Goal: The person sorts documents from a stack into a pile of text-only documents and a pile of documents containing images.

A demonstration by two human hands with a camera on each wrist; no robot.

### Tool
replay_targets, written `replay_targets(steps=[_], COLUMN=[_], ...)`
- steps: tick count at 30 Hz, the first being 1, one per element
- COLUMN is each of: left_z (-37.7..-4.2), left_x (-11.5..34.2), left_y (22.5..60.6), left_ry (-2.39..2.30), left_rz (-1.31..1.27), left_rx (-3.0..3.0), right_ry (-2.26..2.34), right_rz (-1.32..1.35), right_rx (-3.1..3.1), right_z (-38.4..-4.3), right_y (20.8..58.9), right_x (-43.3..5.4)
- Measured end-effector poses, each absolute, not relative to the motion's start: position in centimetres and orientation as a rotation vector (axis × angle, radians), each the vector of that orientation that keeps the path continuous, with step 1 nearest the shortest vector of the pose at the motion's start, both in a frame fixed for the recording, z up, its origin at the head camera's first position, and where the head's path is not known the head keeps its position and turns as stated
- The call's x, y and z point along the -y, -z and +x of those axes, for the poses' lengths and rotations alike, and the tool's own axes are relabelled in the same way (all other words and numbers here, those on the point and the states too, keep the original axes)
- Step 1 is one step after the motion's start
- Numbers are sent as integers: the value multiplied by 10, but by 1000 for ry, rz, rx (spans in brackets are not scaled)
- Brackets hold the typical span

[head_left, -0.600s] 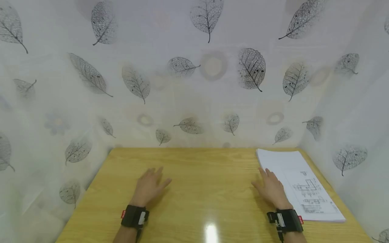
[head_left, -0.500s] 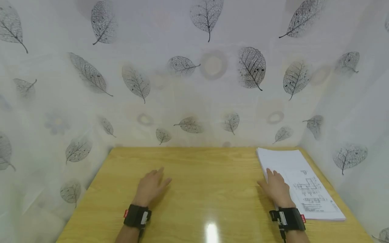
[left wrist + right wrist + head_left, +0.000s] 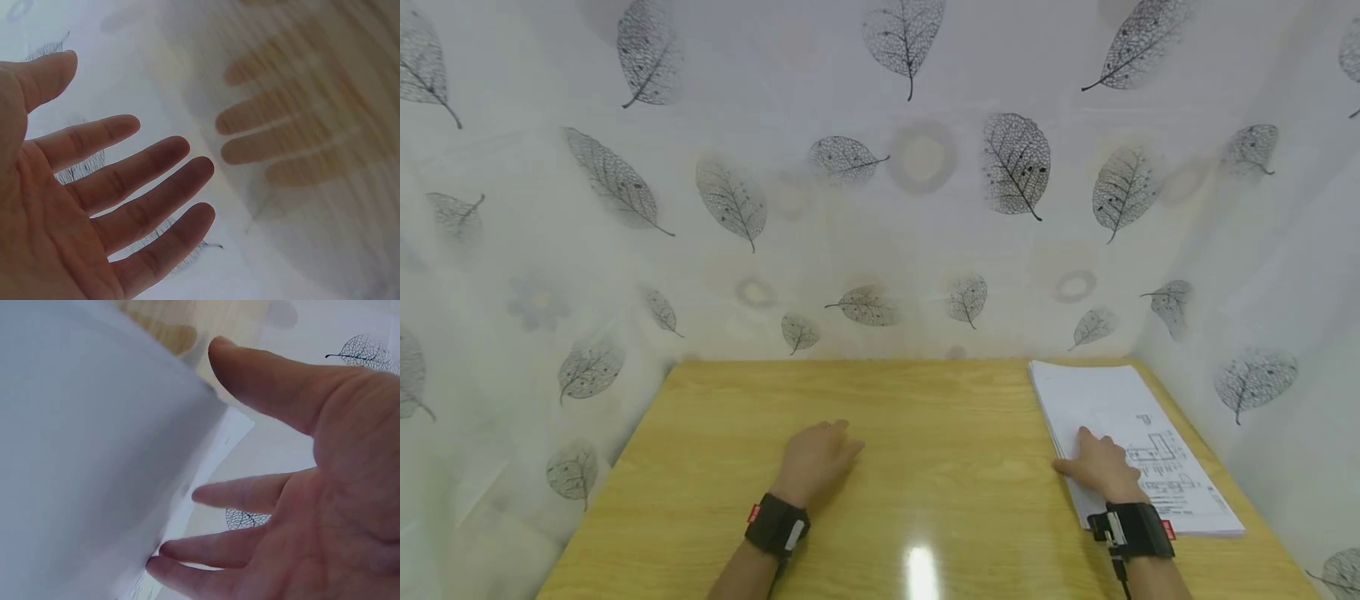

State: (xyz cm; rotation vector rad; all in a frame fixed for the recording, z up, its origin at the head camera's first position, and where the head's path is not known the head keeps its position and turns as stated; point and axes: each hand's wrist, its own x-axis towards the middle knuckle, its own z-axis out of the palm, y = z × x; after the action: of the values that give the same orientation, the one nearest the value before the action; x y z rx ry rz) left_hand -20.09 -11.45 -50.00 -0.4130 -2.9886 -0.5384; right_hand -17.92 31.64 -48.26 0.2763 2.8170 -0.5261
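Note:
A stack of white paper (image 3: 1078, 387) lies at the right of the wooden table, its top sheet printed with line drawings. Over the left side of this stack is my right hand (image 3: 1101, 467), its thumb out past the left edge. In the right wrist view the paper (image 3: 81, 450) fills the left half, and fingertips (image 3: 164, 549) meet or nearly meet its surface. The thumb stands apart from the fingers there. My left hand (image 3: 816, 462) hovers above the table left of centre, holding nothing; the left wrist view shows its fingers (image 3: 144, 169) extended and spread.
The glossy yellow wooden table (image 3: 925, 417) carries a bright light reflection near its front. A pale curtain (image 3: 880, 225) printed with dark leaves hangs behind and on both sides. Black straps with cables wrap both wrists, including a left strap (image 3: 777, 525).
My right hand has moved right, from beside the paper stack's left edge to over it. My left hand has shifted right and slightly toward me. The stack has stayed in place.

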Motion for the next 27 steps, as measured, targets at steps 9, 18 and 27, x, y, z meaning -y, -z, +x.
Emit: replay_targets(steps=[9, 18, 27], left_z=[-206, -193, -190], left_x=[60, 7, -48], left_y=[503, 499, 503], left_ry=[402, 329, 770], left_rz=[-690, -845, -905], left_rx=[2983, 2938, 2975], right_ry=[642, 685, 731], right_rz=[140, 161, 252], right_rx=[-2834, -2925, -2998], right_z=[-179, -176, -172], right_y=[474, 472, 476], right_x=[-329, -332, -328])
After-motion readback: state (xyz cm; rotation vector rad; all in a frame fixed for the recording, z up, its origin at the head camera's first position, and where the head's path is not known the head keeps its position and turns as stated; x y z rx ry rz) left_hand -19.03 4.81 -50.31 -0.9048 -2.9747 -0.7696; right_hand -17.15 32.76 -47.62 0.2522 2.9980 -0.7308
